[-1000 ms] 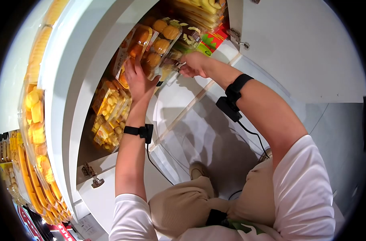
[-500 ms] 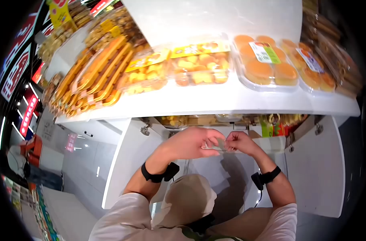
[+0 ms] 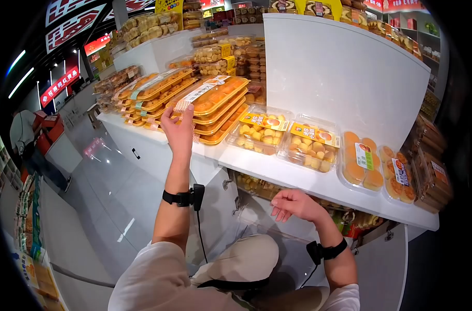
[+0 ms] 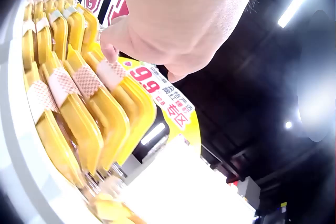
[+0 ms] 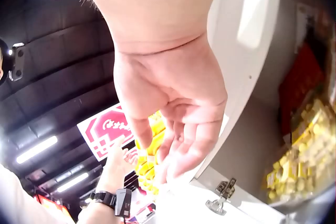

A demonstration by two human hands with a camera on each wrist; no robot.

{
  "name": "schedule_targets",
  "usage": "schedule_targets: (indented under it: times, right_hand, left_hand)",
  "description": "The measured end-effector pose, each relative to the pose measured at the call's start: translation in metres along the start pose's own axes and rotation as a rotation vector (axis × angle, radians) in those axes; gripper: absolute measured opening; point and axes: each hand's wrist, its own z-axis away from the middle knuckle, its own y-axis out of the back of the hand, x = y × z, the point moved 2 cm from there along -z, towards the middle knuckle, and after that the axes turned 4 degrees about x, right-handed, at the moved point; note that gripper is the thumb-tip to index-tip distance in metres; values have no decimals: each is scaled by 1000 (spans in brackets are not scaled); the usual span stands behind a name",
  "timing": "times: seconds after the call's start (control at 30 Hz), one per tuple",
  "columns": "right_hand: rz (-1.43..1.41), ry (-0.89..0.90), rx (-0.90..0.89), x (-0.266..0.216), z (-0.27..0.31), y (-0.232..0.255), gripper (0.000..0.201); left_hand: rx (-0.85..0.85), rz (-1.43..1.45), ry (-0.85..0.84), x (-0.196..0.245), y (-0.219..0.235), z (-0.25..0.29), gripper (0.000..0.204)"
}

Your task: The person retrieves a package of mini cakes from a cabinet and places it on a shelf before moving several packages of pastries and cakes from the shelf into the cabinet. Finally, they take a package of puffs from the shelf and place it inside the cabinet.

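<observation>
On the counter's left part stands a stack of yellow pastry trays (image 3: pixel 221 97) with clear lids and checked paper bands. My left hand (image 3: pixel 178 129) is raised at the near left corner of this stack, thumb and fingers spread at the top tray's edge. In the left wrist view the fingertips overlap the top tray (image 4: pixel 134 103). My right hand (image 3: pixel 299 205) hangs in front of the counter edge above the open cabinet, fingers loosely bent and holding nothing. Boxes of small round cakes (image 3: pixel 309 146) lie on the counter beyond it.
Under the white counter (image 3: pixel 277 171), the open cabinet holds packs of cakes; its right door (image 3: pixel 383 264) swings outward. Flat boxes of round buns (image 3: pixel 361 160) sit farther right. A white upright panel (image 3: pixel 345 78) rises behind. A person (image 3: pixel 31 140) stands far left.
The head view has risen from inside the cabinet to the countertop. My left hand has left the cabinet's packs and come up to the tray stack; my right hand has drawn back out.
</observation>
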Motion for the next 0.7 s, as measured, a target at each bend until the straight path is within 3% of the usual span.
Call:
schedule_targets:
  times: [0.07, 0.1, 0.17, 0.23, 0.27, 0.4, 0.5, 0.7]
  right_hand:
    - [179, -27, -191, -5, -9, -8, 26]
    - [192, -22, -194, -13, -15, -11, 26]
    - [119, -2, -333, -27, -25, -28, 28]
    - [70, 6, -341, -28, -45, -39, 25]
    - [49, 77, -310, -28, -56, -41, 24]
    - [-43, 214, -214, -36, -65, -49, 21]
    - [-96, 243, -147, -34, -59, -49, 19]
    - [-159, 302, -6, -29, -44, -38, 14]
  left_hand:
    - [45, -75, -15, -17, 10, -34, 77]
    - [79, -165, -23, -29, 15, -49, 85]
    - [32, -49, 73, -47, 18, -72, 90]
    - [-269, 89, 392, -40, 19, -71, 84]
    - [-139, 122, 334, -51, 12, -76, 65]
    - [-242, 124, 360, -36, 7, -83, 42]
    - [-305, 121, 424, -42, 5, -93, 38]
    - [-410, 241, 475, 2, 3, -69, 30]
